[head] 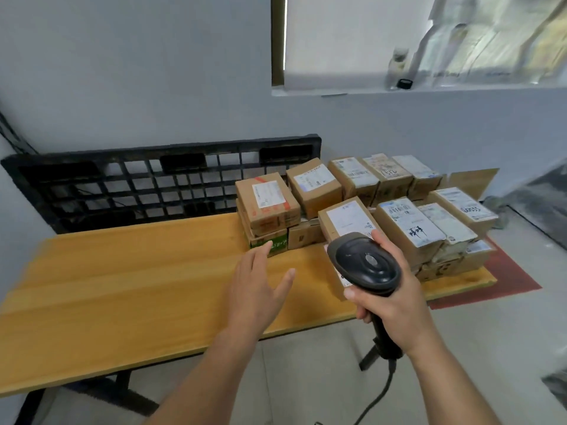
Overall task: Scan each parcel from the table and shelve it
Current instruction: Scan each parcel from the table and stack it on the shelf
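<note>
Lowest in the frame, at the bottom right, we record the right hand (395, 305) with fingers and thumb curled round a black barcode scanner (366, 262). The scanner's head is raised toward the stacked parcels (408, 225). A dark cable (380, 394) hangs from its handle toward the bottom edge.

At lower centre, the left hand (257, 289) reaches out palm down over the bench (122, 286). Its fingers are straight and spread, and it holds nothing. Its fingertips lie just beside a green-printed box (277, 243) at the lower left corner of the stack; we cannot tell whether they touch it.

The parcels are brown cardboard boxes with white labels facing up. They sit at centre right of the frame, on the right end of the wooden bench, in two rows and at least two layers. One labelled parcel (346, 219) stands directly behind the scanner head. We cannot tell whether scanner and box touch. The left part of the bench top is bare wood.

A black plastic pallet (122, 179) leans upright against the grey wall behind the bench, at centre left. A red mat (509, 271) lies on the floor at the bench's right end. At upper right, a pale bottle (399, 69) stands on a window ledge (337, 92); the view there is blurred.
</note>
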A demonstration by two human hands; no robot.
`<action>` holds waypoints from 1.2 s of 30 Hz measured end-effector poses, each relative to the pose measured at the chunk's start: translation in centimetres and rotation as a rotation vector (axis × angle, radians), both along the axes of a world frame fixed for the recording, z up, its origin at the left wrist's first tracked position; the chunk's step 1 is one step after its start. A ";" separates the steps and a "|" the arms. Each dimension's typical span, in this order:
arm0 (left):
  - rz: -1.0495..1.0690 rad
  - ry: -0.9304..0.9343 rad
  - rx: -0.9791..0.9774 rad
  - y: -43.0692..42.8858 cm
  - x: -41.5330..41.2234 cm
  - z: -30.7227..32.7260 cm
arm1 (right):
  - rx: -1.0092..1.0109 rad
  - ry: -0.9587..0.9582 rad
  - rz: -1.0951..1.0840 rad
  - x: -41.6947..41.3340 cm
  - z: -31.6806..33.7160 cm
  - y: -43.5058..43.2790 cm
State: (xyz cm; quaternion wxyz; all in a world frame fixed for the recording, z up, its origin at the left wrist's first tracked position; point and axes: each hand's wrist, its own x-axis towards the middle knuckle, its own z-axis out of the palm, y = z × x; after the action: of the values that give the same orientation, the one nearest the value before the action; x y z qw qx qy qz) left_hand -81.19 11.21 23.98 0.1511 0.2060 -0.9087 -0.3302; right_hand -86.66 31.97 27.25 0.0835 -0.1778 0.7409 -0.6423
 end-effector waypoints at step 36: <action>0.026 -0.005 0.846 9.3 -15.7 -4.5 | 0.085 -0.201 0.175 -15.6 -4.4 5.5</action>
State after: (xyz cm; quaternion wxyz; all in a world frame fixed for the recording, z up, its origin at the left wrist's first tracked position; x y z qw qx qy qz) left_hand -96.87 20.48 19.45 0.0551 0.2623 -0.6908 -0.6715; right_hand -102.24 37.46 22.88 0.2203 -0.1729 0.7369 -0.6153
